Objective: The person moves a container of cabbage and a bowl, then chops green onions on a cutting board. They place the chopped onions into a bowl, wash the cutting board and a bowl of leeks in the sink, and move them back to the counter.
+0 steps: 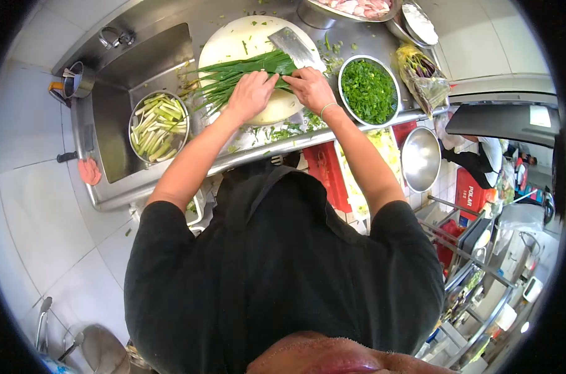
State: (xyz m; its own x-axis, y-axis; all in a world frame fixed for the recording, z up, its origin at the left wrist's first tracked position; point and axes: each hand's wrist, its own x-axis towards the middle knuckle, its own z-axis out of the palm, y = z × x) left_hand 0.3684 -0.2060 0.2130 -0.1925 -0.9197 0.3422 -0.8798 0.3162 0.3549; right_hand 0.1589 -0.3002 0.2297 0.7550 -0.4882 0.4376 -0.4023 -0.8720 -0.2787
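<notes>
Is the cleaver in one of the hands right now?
No, the cleaver lies on the cutting board, while both hands are on the greens.

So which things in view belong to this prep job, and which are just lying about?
Likely in the job:
- long green leaves
- round cutting board
- cleaver
- chopped greens

Apparently lying about:
- pink cloth
- metal bowl beyond the counter edge
- raw meat

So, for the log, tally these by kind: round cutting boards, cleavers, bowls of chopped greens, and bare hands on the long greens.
Round cutting board: 1
Cleaver: 1
Bowl of chopped greens: 1
Bare hands, left hand and right hand: 2
Total: 5
</notes>
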